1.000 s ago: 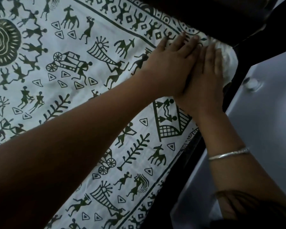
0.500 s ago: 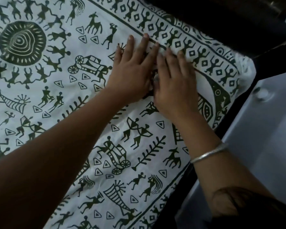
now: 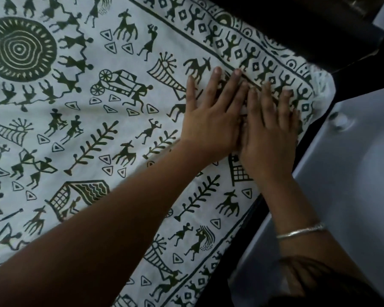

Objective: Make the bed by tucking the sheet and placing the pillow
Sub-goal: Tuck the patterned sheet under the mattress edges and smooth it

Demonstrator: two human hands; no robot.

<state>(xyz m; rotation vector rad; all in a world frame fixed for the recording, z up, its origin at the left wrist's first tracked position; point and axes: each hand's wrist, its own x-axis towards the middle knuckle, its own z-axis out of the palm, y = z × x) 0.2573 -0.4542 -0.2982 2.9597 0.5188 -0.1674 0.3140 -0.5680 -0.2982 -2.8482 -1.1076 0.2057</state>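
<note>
A white bed sheet (image 3: 120,120) printed with dark green tribal figures, carts and animals lies spread over the bed and fills most of the view. My left hand (image 3: 211,120) lies flat on the sheet with straight fingers, close to its bordered top right corner. Beside it, touching thumb to thumb, my right hand (image 3: 271,129) also presses flat on the sheet, a thin metal bangle on its wrist. The sheet's corner (image 3: 319,85) bunches slightly at the bed edge. No pillow is in view.
A dark bed frame (image 3: 308,29) runs along the far edge and down the right side. To the right stands a pale grey surface (image 3: 353,173) with a small round knob (image 3: 341,122). Dark hair hangs at the lower right.
Both hands slid back from the sheet's far corner onto its flat top, then shifted slightly towards the border again. The corner, covered a second ago, is now exposed.
</note>
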